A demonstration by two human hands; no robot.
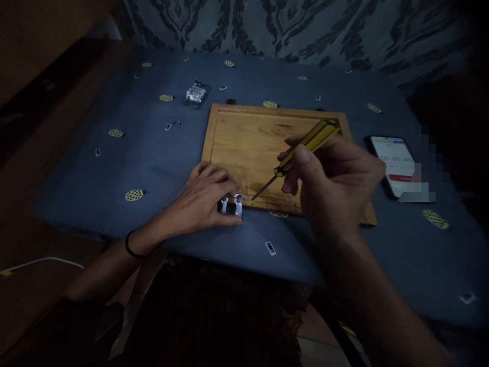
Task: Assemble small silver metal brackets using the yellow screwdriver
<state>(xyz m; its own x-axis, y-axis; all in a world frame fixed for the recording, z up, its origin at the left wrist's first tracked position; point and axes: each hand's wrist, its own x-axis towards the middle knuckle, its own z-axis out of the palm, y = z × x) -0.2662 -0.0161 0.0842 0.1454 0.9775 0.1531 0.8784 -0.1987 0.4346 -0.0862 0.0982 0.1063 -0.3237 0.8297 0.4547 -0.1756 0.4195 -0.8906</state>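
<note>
My left hand rests at the near left corner of a wooden cutting board. Its thumb and fingers close around a small silvery metal fitting, shaped like a cabinet hinge; part of it is hidden by the fingers. In my right hand is a screwdriver with a yellow and black handle. The screwdriver's shaft slants down to the left, and its tip is just right of the fitting, over the board's near edge; whether it touches the wood I cannot tell. Several small dark marks dot that edge.
More silvery metal fittings lie in a small pile on the blue patterned tablecloth, behind and left of the board. Tiny screw-like pieces lie nearer. A phone with its screen lit is at the right. Patterned fabric hangs behind the table.
</note>
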